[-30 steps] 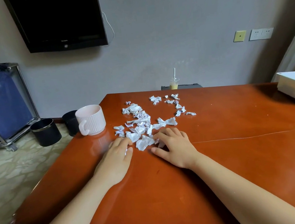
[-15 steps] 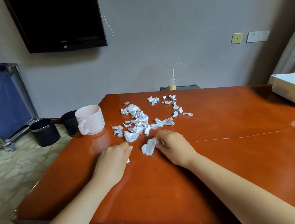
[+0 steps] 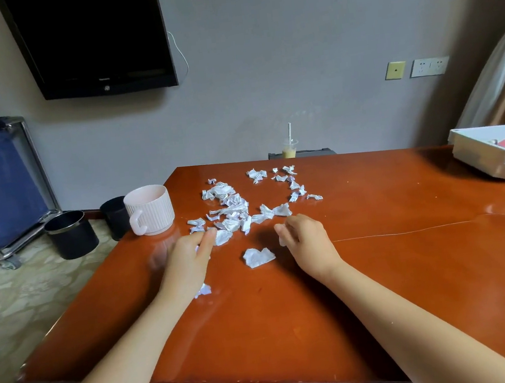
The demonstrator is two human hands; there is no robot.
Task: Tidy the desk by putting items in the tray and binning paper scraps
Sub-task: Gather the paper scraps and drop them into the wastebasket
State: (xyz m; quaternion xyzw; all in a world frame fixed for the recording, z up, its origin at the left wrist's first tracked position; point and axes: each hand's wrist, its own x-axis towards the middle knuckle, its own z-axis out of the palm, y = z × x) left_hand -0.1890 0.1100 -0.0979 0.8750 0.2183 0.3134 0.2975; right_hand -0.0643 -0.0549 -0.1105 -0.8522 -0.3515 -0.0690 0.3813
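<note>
Head view of the desk (image 3: 380,271): the left hand (image 3: 187,261) lies palm down and released, fingers nearly straight, its fingertips touching the nearest piece of the paper scraps (image 3: 231,209) heaped just right of the ribbed mug (image 3: 149,209). The right hand (image 3: 307,245) is curled, a small scrap (image 3: 282,241) showing white between thumb and fingers. A loose scrap (image 3: 258,256) lies between the hands and a stray scrap (image 3: 203,290) beside the left wrist. The white tray (image 3: 487,161) sits at the desk's far right, well apart from the heap, and two dark bins (image 3: 72,235) stand on the floor to the left.
</note>
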